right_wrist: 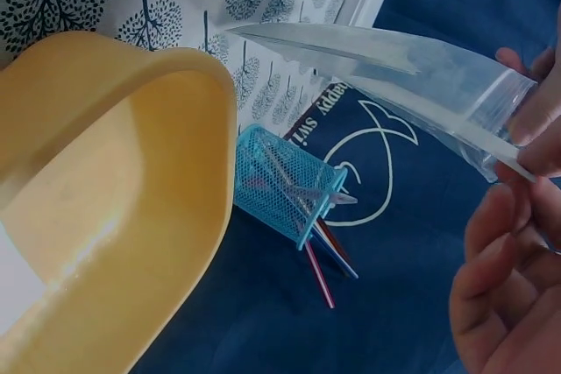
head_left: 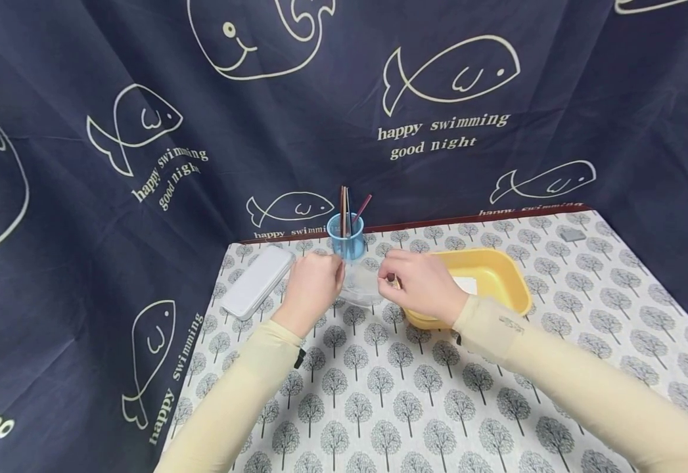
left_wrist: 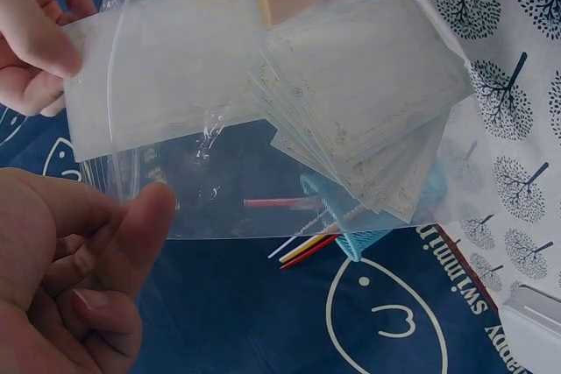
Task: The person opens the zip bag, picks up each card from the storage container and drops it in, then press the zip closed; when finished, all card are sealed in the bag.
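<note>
Between both hands hangs a clear zip bag point(head_left: 360, 289) with several white cards point(left_wrist: 368, 76) fanned inside, their borders printed. My left hand point(head_left: 313, 284) pinches the bag by its mouth; in the left wrist view this hand point(left_wrist: 79, 269) has its thumb and finger on the lower corner. My right hand point(head_left: 419, 279) grips the upper part of the mouth, where the end of a white card stack point(left_wrist: 175, 67) sticks out past the zip strip. From the right wrist view, the bag point(right_wrist: 394, 76) appears nearly edge-on, and the right hand's fingers point(right_wrist: 495, 260) meet the card edge.
A yellow basin point(head_left: 518, 289) with white paper point(head_left: 466, 284) in it stands beside the right wrist. Behind the bag is a blue mesh pen holder point(head_left: 338, 244) with several pens. A white case point(head_left: 257, 282) lies at left, a small grey block point(head_left: 572, 234) at the far right.
</note>
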Tool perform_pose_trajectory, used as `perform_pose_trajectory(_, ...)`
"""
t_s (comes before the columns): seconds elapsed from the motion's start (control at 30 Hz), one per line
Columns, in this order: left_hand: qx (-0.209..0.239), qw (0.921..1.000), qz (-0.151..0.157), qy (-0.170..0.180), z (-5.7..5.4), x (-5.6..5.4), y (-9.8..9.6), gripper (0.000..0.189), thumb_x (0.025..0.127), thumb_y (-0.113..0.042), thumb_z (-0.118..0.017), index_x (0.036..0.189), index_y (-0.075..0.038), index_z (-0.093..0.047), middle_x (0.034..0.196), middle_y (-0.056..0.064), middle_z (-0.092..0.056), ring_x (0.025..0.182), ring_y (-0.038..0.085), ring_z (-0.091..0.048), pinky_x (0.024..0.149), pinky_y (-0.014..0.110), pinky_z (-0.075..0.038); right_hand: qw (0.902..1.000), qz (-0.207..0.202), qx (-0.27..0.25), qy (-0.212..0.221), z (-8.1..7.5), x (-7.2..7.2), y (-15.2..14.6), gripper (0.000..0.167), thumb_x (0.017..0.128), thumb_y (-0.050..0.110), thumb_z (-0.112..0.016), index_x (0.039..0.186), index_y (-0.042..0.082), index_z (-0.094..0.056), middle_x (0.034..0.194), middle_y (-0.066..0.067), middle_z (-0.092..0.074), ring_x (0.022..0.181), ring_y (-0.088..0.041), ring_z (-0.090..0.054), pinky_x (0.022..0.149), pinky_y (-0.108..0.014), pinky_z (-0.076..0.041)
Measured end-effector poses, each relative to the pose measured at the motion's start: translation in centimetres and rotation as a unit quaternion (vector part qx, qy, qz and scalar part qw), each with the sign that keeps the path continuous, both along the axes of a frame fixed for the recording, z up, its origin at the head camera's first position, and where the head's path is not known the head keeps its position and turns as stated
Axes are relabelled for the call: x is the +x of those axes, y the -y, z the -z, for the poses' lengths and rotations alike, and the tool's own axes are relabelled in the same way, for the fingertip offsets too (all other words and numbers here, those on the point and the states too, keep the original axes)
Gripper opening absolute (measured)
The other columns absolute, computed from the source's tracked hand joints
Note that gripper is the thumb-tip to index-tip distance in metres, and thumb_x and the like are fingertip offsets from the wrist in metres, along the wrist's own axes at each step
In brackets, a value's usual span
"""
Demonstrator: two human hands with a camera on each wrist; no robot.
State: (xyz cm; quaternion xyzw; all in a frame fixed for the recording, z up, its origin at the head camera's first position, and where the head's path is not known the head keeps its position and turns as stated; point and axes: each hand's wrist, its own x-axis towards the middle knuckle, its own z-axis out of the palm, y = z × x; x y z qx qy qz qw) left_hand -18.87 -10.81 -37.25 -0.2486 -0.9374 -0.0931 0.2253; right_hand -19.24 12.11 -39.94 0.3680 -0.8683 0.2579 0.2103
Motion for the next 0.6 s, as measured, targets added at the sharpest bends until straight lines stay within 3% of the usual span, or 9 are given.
perform_pose_trajectory(0.13,0.003,1.0000,0.003,0.005,-0.1,0.0,-0.1,0.018,0.098,-0.010,-0.071,0.080,-0.004,-0.074,0.068,0.008,-0.070,0.056,0.028,-0.067,0.051,0.037,-0.055,0.9992,0.002,0.025,0.032,0.0,-0.2,0.2,0.009,0.091,0.021,-0.070,0.089,0.017,-0.077,0.096,0.005,-0.062,0.069,-0.009,-0.057,0.050,-0.026,-0.045)
perform_pose_trajectory(0.3,0.007,1.0000,0.007,0.001,-0.2,0.0,-0.1,0.017,0.097,-0.009,-0.072,0.080,-0.004,-0.074,0.068,0.009,-0.070,0.058,0.028,-0.068,0.052,0.039,-0.055,0.9952,-0.003,0.061,0.076,-0.3,-0.6,0.8,0.009,0.093,0.023,-0.076,0.095,0.017,-0.082,0.111,0.002,-0.065,0.091,-0.016,-0.066,0.072,-0.034,-0.057)
perform_pose_trajectory(0.47,0.001,0.9999,0.009,-0.011,-0.1,0.1,-0.1,0.018,0.096,-0.009,-0.072,0.079,-0.004,-0.073,0.067,0.010,-0.070,0.058,0.031,-0.068,0.051,0.041,-0.055,0.9883,-0.017,0.091,0.122,-0.9,-1.2,1.8,0.006,0.093,0.022,-0.080,0.094,0.017,-0.083,0.118,-0.003,-0.070,0.105,-0.022,-0.068,0.092,-0.040,-0.056)
perform_pose_trajectory(0.6,-0.002,0.9998,0.012,-0.013,-0.1,0.0,-0.2,0.018,0.096,-0.010,-0.072,0.079,-0.005,-0.073,0.064,0.008,-0.068,0.054,0.027,-0.066,0.050,0.037,-0.054,0.9851,-0.022,0.109,0.131,-0.8,-1.7,2.7,0.007,0.092,0.022,-0.081,0.096,0.016,-0.083,0.121,-0.005,-0.071,0.109,-0.023,-0.068,0.097,-0.042,-0.055)
